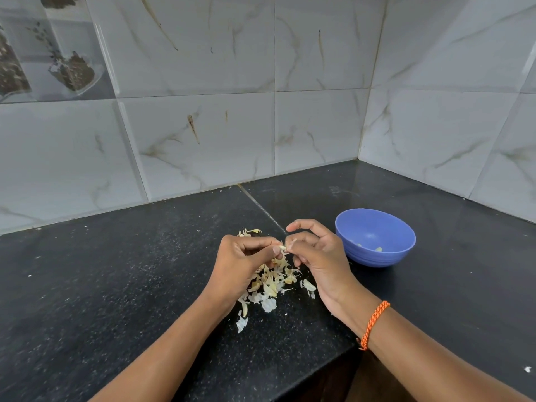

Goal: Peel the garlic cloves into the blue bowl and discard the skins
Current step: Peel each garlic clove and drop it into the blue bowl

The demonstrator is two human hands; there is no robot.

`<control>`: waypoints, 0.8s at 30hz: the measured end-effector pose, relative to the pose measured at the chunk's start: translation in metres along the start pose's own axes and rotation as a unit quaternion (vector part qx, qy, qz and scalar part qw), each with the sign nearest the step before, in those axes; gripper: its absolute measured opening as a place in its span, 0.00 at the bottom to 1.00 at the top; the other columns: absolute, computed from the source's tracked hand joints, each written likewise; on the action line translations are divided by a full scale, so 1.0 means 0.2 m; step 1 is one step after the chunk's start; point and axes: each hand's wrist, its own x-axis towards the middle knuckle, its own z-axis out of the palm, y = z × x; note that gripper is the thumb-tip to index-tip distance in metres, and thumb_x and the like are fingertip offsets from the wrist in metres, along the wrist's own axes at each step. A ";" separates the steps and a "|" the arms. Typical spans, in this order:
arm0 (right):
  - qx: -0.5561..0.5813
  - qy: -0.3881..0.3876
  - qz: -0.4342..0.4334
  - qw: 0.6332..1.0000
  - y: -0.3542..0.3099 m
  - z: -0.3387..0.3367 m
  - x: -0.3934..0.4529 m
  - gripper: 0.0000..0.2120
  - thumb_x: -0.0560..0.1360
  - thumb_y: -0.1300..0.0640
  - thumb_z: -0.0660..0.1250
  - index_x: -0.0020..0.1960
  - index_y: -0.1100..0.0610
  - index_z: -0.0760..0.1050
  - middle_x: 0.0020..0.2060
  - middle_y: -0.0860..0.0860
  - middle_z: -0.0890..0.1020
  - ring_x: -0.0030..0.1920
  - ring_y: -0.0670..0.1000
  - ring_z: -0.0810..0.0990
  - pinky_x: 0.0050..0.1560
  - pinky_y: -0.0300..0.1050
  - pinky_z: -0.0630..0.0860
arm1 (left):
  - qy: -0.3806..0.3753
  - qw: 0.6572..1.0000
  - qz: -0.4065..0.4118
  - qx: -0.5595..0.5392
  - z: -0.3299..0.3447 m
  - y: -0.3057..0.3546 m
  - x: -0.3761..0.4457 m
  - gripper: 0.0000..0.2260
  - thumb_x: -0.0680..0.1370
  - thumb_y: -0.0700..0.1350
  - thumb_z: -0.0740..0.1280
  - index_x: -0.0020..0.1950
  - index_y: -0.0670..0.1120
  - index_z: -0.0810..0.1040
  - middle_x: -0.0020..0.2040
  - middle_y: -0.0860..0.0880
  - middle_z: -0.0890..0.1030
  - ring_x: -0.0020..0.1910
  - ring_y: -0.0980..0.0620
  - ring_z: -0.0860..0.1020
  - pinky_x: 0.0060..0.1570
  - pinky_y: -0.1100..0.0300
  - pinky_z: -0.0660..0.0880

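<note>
While both hands meet above the black counter (130, 285), the left hand (240, 262) and the right hand (316, 256) work on one small garlic clove (282, 248) held between them. Left thumb and forefinger are curled in and pinched on the clove from the 9 o'clock side; the right hand's thumb and a bent finger pinch it from 3 o'clock, with its index finger lifted and arched toward 12 o'clock. How much skin is left on the clove is too small to tell.

Directly below the hands, toward 6 o'clock, a loose heap of garlic skins (269, 285) lies on the counter, pale and papery, with a few stray flakes trailing out toward 7 o'clock. One whitish piece (309, 284) sits at the heap's 3 o'clock edge, just beside the right wrist.

At 3 o'clock from the hands stands the blue bowl (377, 256), upright, close to the right hand but apart from it. A few pale bits lie at its bottom.

An orange braided wristband (374, 323) circles the right wrist. Marbled grey wall tiles (203, 140) rise behind the counter at 12 o'clock and meet in a corner toward 2 o'clock.
</note>
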 end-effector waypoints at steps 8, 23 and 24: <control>-0.197 -0.023 -0.114 0.973 0.03 -0.02 0.02 0.13 0.77 0.69 0.73 0.50 0.50 0.80 0.38 0.54 0.84 0.37 0.65 0.78 0.37 0.61 0.74 | -0.022 0.999 0.008 -0.033 0.04 0.05 -0.02 0.04 0.79 0.32 0.74 0.48 0.35 0.89 0.42 0.38 0.88 0.36 0.52 0.83 0.36 0.67 0.76; -0.357 -0.012 -0.159 0.921 0.04 -0.08 0.03 0.21 0.79 0.60 0.76 0.67 0.44 0.78 0.38 0.44 0.82 0.36 0.49 0.79 0.41 0.49 0.79 | 0.057 0.994 0.019 0.094 -0.03 -0.04 0.04 0.04 0.80 0.41 0.77 0.48 0.48 0.91 0.41 0.50 0.89 0.32 0.54 0.78 0.37 0.58 0.76; -0.346 -0.016 -0.153 0.926 0.04 -0.08 0.03 0.23 0.77 0.61 0.78 0.67 0.44 0.79 0.40 0.44 0.82 0.39 0.49 0.80 0.42 0.48 0.81 | 0.055 0.994 0.018 0.096 -0.03 -0.04 0.04 0.04 0.80 0.41 0.77 0.48 0.48 0.91 0.41 0.50 0.89 0.32 0.54 0.78 0.37 0.58 0.76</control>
